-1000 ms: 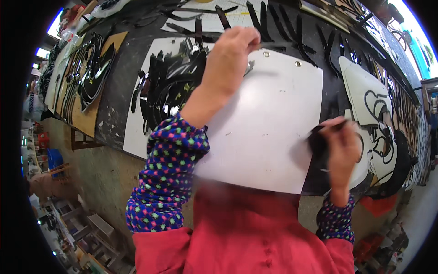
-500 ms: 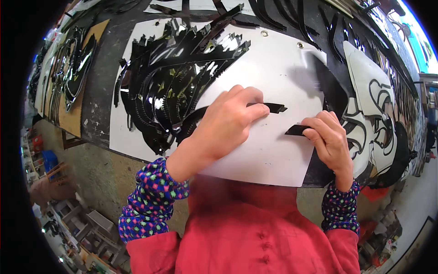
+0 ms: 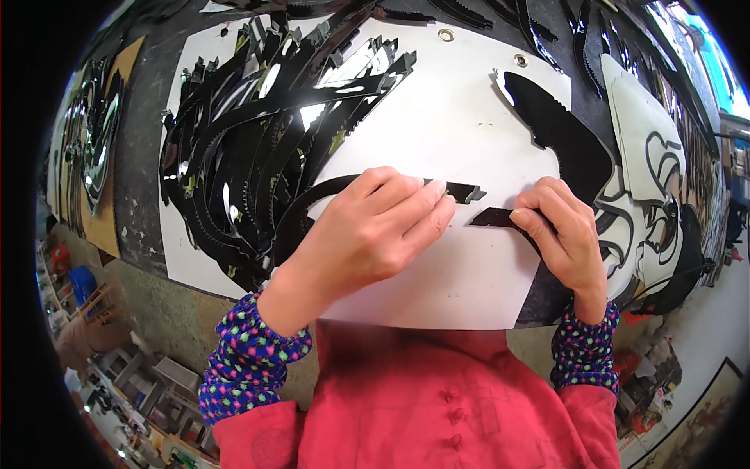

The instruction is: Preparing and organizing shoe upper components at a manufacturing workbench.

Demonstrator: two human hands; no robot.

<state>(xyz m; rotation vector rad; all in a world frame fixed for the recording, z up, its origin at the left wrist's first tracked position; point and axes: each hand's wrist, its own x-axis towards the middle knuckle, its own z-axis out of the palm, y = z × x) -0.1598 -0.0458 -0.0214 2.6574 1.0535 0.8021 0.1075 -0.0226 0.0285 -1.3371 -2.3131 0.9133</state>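
On a white board (image 3: 445,289) lies a curved black strip (image 3: 465,192) with a notched right end. My left hand (image 3: 367,227) is closed over its middle, the fingertips on the strip just short of that end. My right hand (image 3: 564,230) pinches a second black strip (image 3: 491,218), whose slanted tip points left. This tip lies slightly below and right of the notched end, with a small gap between them. The rest of the second strip is hidden behind the right fingers and palm.
A heap of glossy black toothed strips (image 3: 266,141) covers the board's left half. A broad black curved piece (image 3: 558,129) lies at its right edge, near white cut-out templates (image 3: 641,117). A metal eyelet (image 3: 445,35) sits along the board's far edge. More strips lie on the dark table (image 3: 148,156).
My right hand's strip has shifted left, its tip closer to the notched end. My left fingers have straightened along their strip. The view has moved slightly.
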